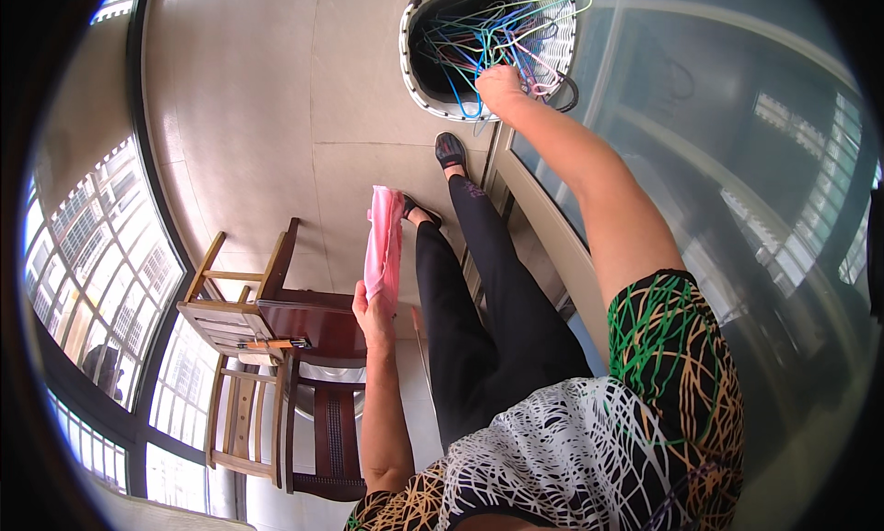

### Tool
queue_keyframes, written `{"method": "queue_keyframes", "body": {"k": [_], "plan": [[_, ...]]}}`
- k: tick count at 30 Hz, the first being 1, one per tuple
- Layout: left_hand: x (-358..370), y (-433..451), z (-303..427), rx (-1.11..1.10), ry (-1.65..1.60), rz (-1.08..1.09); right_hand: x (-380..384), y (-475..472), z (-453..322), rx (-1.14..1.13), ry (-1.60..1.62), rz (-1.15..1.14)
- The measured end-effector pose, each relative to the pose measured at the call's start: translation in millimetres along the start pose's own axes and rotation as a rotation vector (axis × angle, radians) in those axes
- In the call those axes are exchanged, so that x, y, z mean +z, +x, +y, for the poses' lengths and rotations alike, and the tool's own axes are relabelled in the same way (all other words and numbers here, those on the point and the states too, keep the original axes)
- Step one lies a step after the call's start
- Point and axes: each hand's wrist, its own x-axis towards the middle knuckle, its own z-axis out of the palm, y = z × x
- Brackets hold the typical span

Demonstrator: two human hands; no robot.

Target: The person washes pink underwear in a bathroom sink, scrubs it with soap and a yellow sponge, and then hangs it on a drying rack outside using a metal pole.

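Pink folded cloth (383, 244) hangs lengthwise from my left hand (375, 317), which grips its near end. My right hand (498, 87) reaches to the near side of a white woven basket (407, 82) with a dark lining. Many thin hangers (476, 37) in blue, green, pink and white lie tangled in the basket. The fingers of my right hand are curled at the hangers, beside a blue hanger (456, 92); whether they grip one is hidden by the back of the hand.
A glass sliding door (690, 130) runs along the right, its frame (545, 220) close to my legs. Dark red wooden chair (318, 324) and a lighter wooden chair (228, 317) stand at the left, near barred windows (110, 255). A thin stick (423, 355) leans beside my left leg.
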Motion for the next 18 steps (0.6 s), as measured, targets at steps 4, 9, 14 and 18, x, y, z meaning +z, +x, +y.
{"method": "queue_keyframes", "body": {"k": [4,9,14,18], "plan": [[-3.7,-10.2,11.4,0.025,-0.04,-0.003,-24.7,-11.5,5.6,-0.061,-0.13,-0.034],[-18.2,-39.0,20.5,0.0,-0.07,-0.018,-66.4,-52.6,31.9,0.006,0.004,-0.151],[-44.5,-33.8,10.3,-0.024,-0.109,-0.097,-114.2,-84.1,25.4,-0.001,-0.11,-0.354],[-29.3,-45.3,32.0,0.011,-0.163,-0.008,-128.7,-112.3,11.9,-0.029,-0.237,-0.543]]}}
